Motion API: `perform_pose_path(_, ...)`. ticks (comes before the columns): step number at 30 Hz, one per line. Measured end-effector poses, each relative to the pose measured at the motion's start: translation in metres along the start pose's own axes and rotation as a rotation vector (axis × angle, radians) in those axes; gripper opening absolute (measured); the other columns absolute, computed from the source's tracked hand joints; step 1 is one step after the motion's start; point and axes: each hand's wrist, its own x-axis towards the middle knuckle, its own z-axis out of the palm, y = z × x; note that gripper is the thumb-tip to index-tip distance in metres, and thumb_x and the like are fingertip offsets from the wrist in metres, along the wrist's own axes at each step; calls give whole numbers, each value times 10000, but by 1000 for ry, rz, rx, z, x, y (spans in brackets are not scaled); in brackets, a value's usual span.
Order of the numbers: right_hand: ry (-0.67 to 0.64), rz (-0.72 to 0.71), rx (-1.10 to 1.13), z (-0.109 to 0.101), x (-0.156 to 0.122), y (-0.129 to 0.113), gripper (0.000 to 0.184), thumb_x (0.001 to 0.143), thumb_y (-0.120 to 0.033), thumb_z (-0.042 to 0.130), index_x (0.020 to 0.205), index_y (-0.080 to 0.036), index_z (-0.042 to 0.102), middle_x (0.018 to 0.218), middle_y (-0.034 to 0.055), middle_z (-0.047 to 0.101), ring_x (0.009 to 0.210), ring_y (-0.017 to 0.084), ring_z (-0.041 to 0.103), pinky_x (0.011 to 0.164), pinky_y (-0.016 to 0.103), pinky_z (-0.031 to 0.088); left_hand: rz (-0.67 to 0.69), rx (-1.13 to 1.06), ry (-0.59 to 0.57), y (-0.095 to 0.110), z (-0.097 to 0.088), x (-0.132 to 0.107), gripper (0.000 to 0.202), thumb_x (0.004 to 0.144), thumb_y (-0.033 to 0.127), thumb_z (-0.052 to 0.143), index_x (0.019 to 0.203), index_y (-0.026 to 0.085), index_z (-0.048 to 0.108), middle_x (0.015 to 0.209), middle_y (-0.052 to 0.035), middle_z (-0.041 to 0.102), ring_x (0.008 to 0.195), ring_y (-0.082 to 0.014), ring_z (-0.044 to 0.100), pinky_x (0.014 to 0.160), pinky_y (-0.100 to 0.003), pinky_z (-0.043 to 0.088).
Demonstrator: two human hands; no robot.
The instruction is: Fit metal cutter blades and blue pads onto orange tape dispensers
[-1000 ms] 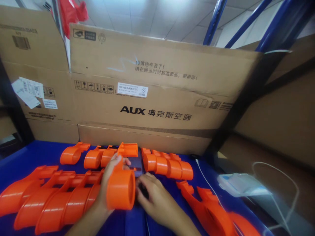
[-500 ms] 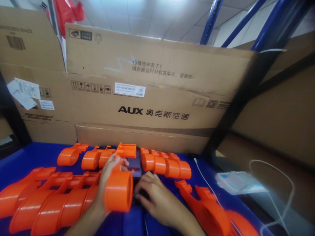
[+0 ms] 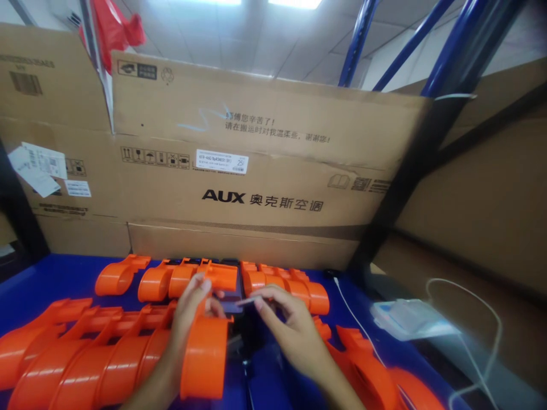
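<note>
Orange plastic part [image 3: 204,356], round at its near end, is held tilted just above the blue worktop [image 3: 55,276] by the left hand [image 3: 188,319], whose fingers close around its narrow neck. Just beside it, the right hand [image 3: 294,333] pinches a thin pale strip [image 3: 250,300] between thumb and fingertips. Rows of like orange parts [image 3: 85,359] lie on either side, with a cardboard box [image 3: 256,171] standing behind them.

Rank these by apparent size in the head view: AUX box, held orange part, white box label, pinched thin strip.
1. AUX box, by far.
2. orange part in the left hand; nearness to the camera inflates it.
3. white label.
4. thin strip in the right hand, blurred.
</note>
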Motion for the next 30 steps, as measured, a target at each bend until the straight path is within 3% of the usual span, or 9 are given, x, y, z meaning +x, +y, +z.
perform_pose_path(3, 222, 15, 141, 2, 4, 7, 246, 875, -437, 687, 980, -224, 750, 960, 67, 737, 938, 264, 659, 844, 368, 515, 16, 105, 4, -6, -3, 3, 424, 660, 485, 826, 864, 226, 559, 610, 14, 717, 314, -119, 579, 318, -173, 377)
perform_pose_path(7, 329, 87, 225, 4, 5, 13, 270, 853, -471, 702, 974, -234, 749, 755, 28, 689, 693, 206, 611, 614, 300, 489, -3, 210, -4, -12, -2, 0, 414, 707, 484, 805, 939, 224, 581, 471, 4, 675, 304, -158, 580, 331, -189, 363)
perform_pose_path(10, 333, 105, 266, 5, 6, 17, 279, 848, -468, 711, 986, -229, 745, 648, -6, 624, 549, 143, 503, 514, 255, 408, 81, 272, 36, -15, 5, -9, 338, 805, 472, 730, 984, 211, 611, 513, -26, 713, 383, -149, 620, 416, -188, 426)
perform_pose_path(13, 316, 99, 308, 5, 6, 20, 279, 845, -459, 722, 984, -218, 738, 626, -20, 594, 528, 118, 461, 503, 239, 379, 97, 300, 90, -15, 10, -14, 367, 798, 479, 734, 1017, 208, 618, 509, -28, 715, 400, -161, 628, 435, -202, 444)
perform_pose_path(23, 320, 115, 338, 4, 6, 19, 260, 879, -431, 701, 997, -201, 726, 633, -27, 574, 543, 116, 466, 534, 240, 391, 109, 348, 86, -21, 4, -11, 449, 783, 481, 749, 1110, 192, 642, 500, -20, 709, 454, -172, 645, 469, -207, 433)
perform_pose_path(30, 307, 114, 359, 3, 6, 23, 281, 871, -450, 709, 972, -187, 717, 637, -22, 576, 539, 113, 478, 501, 227, 389, 146, 391, 32, -22, 8, -18, 563, 841, 524, 666, 1256, 162, 551, 512, -27, 718, 485, -169, 643, 526, -204, 429)
